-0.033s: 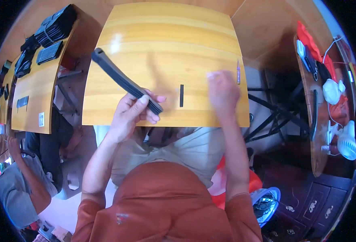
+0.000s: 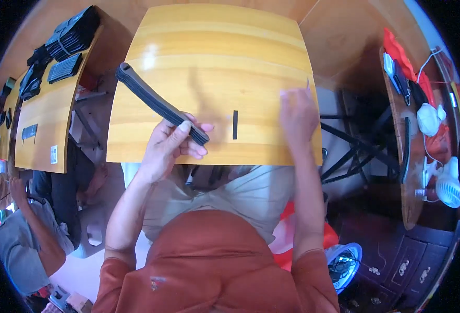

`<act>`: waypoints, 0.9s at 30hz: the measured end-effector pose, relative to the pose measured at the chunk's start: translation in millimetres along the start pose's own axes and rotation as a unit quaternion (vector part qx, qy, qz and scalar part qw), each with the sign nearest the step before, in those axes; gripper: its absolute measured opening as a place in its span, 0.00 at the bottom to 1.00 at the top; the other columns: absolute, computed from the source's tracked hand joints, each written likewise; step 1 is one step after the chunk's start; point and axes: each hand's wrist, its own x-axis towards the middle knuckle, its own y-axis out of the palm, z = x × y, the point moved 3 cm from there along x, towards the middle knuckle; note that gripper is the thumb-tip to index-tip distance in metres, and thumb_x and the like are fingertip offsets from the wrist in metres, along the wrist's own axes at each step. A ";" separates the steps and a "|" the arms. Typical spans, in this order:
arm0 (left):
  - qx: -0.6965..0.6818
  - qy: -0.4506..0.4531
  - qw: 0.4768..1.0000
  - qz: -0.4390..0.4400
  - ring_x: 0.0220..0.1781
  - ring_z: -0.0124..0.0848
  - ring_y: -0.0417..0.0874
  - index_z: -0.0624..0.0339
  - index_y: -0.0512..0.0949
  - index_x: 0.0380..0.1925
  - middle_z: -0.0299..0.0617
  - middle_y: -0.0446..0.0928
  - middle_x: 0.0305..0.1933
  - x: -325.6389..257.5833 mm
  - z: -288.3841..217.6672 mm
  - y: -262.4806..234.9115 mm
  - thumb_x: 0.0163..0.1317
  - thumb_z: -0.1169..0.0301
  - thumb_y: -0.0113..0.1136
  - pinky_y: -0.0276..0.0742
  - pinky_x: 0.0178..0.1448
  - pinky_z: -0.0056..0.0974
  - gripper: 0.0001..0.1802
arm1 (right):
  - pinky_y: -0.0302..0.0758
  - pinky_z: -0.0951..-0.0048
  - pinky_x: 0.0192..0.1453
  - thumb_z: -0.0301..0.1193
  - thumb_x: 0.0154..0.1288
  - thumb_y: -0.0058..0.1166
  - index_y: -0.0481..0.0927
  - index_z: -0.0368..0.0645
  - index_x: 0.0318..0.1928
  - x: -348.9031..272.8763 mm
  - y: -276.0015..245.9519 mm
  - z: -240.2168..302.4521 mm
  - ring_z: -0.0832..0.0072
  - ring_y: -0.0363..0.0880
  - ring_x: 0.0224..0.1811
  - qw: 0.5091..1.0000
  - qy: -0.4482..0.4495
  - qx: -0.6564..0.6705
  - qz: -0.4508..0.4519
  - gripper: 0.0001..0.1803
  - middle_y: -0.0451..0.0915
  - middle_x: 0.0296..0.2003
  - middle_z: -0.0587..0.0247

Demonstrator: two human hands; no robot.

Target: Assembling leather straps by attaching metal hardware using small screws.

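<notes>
My left hand is closed around the lower end of a folded bundle of long black strips. The bundle tilts up to the far left, its looped end over the table's left side, my thumb pressing on top. Over the table's right side, my right hand is smeared by motion, so its fingers are unclear. Just past its fingertips shows the thin tip of a slim pointed tool; the rest of it is hidden by the hand. Between the hands a short black strip lies on the wooden table.
At the left, another table carries stacked black strips, and a seated person is beside it. On the right, a narrow table bears a white fan and red bags. A blue-white basket stands below right.
My right hand has moved to the right and now covers most of the slim pointed tool. My left hand and the bundle of strips have barely shifted.
</notes>
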 end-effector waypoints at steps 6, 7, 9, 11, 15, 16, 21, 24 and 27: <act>-0.010 0.024 1.000 -0.010 0.39 0.37 0.87 0.62 0.66 0.53 0.58 0.78 0.52 30.4 -15.9 -5.6 0.74 0.63 0.50 0.86 0.44 0.37 0.16 | 0.75 0.50 0.49 0.39 0.65 0.56 0.79 0.44 0.45 33.2 23.2 -104.1 0.49 0.79 0.45 0.975 0.131 -0.131 0.126 0.14 0.80 0.40 0.49; -0.016 0.034 0.999 -0.012 0.39 0.36 0.87 0.62 0.66 0.52 0.58 0.78 0.52 36.8 -15.7 -10.8 0.73 0.64 0.50 0.86 0.44 0.37 0.15 | 0.74 0.49 0.50 0.37 0.67 0.54 0.79 0.42 0.46 35.8 26.6 -102.4 0.47 0.78 0.46 0.969 0.155 -0.111 0.155 0.13 0.79 0.42 0.47; -0.034 0.051 0.998 -0.020 0.38 0.36 0.87 0.61 0.67 0.50 0.58 0.78 0.51 47.3 -20.6 -15.1 0.72 0.67 0.53 0.86 0.44 0.37 0.13 | 0.74 0.49 0.49 0.35 0.68 0.53 0.79 0.41 0.45 39.9 36.5 -91.2 0.47 0.78 0.45 0.982 0.104 -0.075 0.142 0.12 0.80 0.41 0.47; -0.031 0.051 0.998 -0.024 0.38 0.36 0.87 0.61 0.67 0.49 0.58 0.78 0.51 59.7 -25.0 -15.5 0.72 0.67 0.53 0.86 0.44 0.37 0.12 | 0.74 0.49 0.48 0.33 0.68 0.51 0.79 0.40 0.44 44.2 47.0 -79.8 0.46 0.78 0.44 0.990 0.056 -0.041 0.122 0.11 0.80 0.40 0.46; -0.035 0.040 0.998 -0.020 0.37 0.35 0.87 0.60 0.68 0.46 0.56 0.80 0.49 93.8 -24.4 -16.3 0.70 0.70 0.54 0.86 0.43 0.35 0.10 | 0.76 0.58 0.44 0.30 0.69 0.49 0.77 0.38 0.44 54.0 80.8 -43.8 0.55 0.80 0.39 0.974 0.009 0.199 0.110 0.10 0.80 0.34 0.49; -0.029 0.033 0.999 -0.021 0.36 0.35 0.87 0.60 0.69 0.46 0.55 0.80 0.49 103.4 -23.2 -14.9 0.70 0.71 0.54 0.87 0.42 0.35 0.09 | 0.76 0.62 0.43 0.31 0.69 0.48 0.77 0.37 0.45 55.4 91.1 -34.3 0.59 0.81 0.38 0.935 0.040 0.317 0.154 0.10 0.80 0.33 0.50; -0.047 0.020 0.998 -0.026 0.37 0.34 0.87 0.60 0.69 0.45 0.53 0.81 0.47 144.5 -16.4 -26.3 0.66 0.75 0.59 0.87 0.42 0.34 0.11 | 0.72 0.76 0.37 0.34 0.71 0.53 0.80 0.35 0.43 66.1 115.2 39.7 0.83 0.75 0.32 0.901 0.015 0.393 0.182 0.13 0.80 0.33 0.66; -0.030 0.018 0.997 -0.066 0.38 0.33 0.87 0.61 0.70 0.45 0.51 0.81 0.46 157.5 -12.2 -32.3 0.64 0.78 0.60 0.87 0.44 0.34 0.11 | 0.72 0.76 0.37 0.34 0.71 0.53 0.81 0.35 0.44 66.6 115.5 68.1 0.83 0.75 0.32 0.884 -0.008 0.415 0.217 0.13 0.81 0.33 0.65; -0.011 0.039 0.999 -0.036 0.40 0.31 0.86 0.62 0.72 0.47 0.46 0.81 0.43 166.2 -9.0 -35.5 0.66 0.77 0.58 0.87 0.46 0.34 0.10 | 0.74 0.71 0.38 0.34 0.71 0.52 0.81 0.36 0.46 61.3 115.6 72.3 0.72 0.79 0.34 0.879 -0.042 0.423 0.214 0.14 0.82 0.34 0.57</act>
